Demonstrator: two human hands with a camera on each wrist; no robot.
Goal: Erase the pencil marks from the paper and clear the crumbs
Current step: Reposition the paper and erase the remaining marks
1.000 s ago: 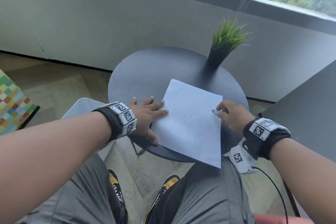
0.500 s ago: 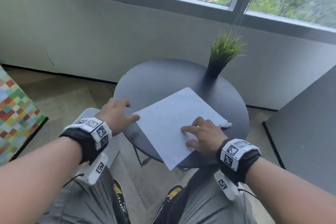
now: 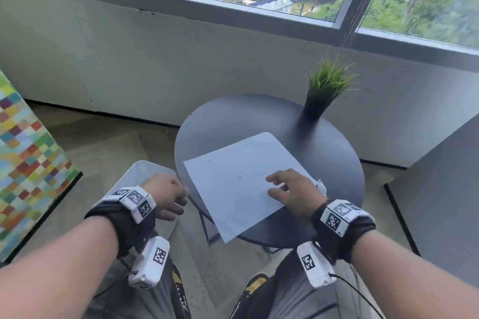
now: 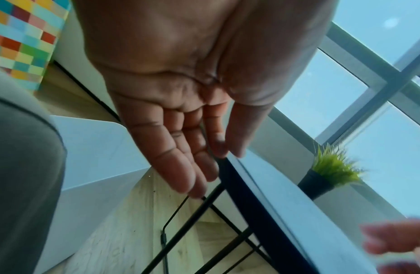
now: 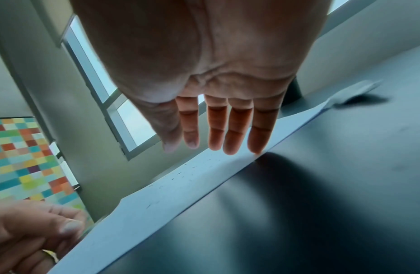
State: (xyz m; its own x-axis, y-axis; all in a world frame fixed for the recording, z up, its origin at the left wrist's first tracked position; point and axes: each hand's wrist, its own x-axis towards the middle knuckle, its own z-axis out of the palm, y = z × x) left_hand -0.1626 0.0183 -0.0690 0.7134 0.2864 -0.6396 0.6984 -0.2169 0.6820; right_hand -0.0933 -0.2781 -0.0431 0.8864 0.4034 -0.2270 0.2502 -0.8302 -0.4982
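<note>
The paper (image 3: 242, 181) lies on the round dark table (image 3: 233, 116), turned at an angle. Its near corner overhangs the table's near edge, and its left corner reaches the table's left edge. Faint pencil marks and small dark crumbs (image 5: 180, 174) dot the sheet. The right hand (image 3: 293, 191) is over the right part of the paper, fingers straight and spread, gripping nothing; only the little finger's tip appears to touch the sheet. A white eraser (image 3: 321, 186) lies just beside that hand at the paper's right edge. The left hand (image 3: 166, 195) hovers off the table's left edge, fingers relaxed, holding nothing. A potted grass plant (image 3: 322, 93) stands at the far right edge.
</note>
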